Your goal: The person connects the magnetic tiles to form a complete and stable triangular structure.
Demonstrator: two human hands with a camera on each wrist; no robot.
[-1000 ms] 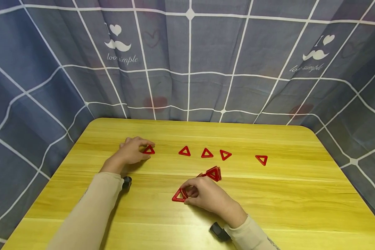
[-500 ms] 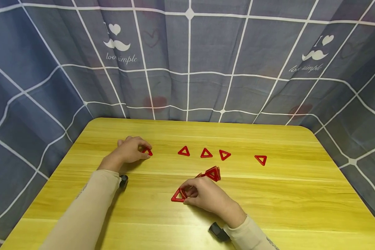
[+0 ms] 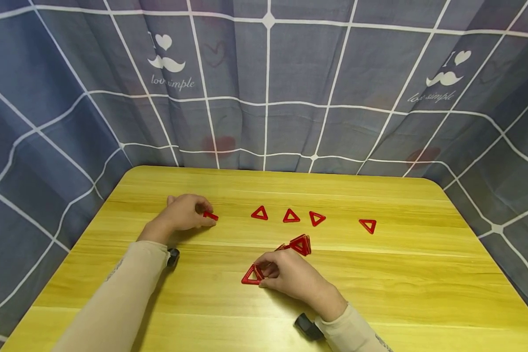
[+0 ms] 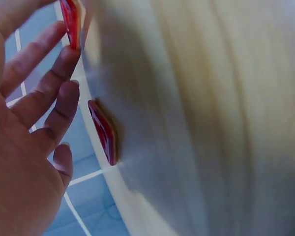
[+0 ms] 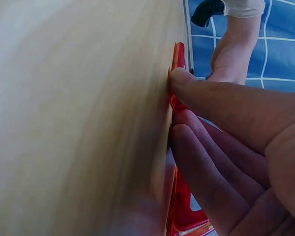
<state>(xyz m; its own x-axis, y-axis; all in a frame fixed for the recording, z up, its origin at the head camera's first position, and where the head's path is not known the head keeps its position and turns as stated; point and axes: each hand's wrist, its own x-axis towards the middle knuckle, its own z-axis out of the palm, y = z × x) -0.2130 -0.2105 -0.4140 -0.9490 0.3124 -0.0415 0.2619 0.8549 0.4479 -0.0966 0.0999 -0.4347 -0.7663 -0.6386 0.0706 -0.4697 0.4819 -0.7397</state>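
At the table's left part, my left hand (image 3: pixel 182 213) pinches a red triangle frame (image 3: pixel 210 215) between thumb and fingers, tilted so it shows as a narrow strip. The left wrist view has that piece (image 4: pixel 72 22) at the fingertips and another red triangle (image 4: pixel 105 132) lying on the table near the little finger. Nearer the front, my right hand (image 3: pixel 292 276) holds a red triangle frame (image 3: pixel 248 280) by its right side, close to the tabletop. Behind this hand lies a small overlapping pile of red triangles (image 3: pixel 301 244), partly covered by the knuckles.
A loose row of red triangles runs across the wooden table (image 3: pixel 422 274): one left of middle (image 3: pixel 254 215), two near the middle, one farther right (image 3: pixel 373 226). A blue-grey checked curtain (image 3: pixel 299 63) hangs behind the table and along both sides.
The left hand's triangle has turned from showing its face to almost edge-on, and that hand has shifted slightly. The right hand and its triangle stay put.
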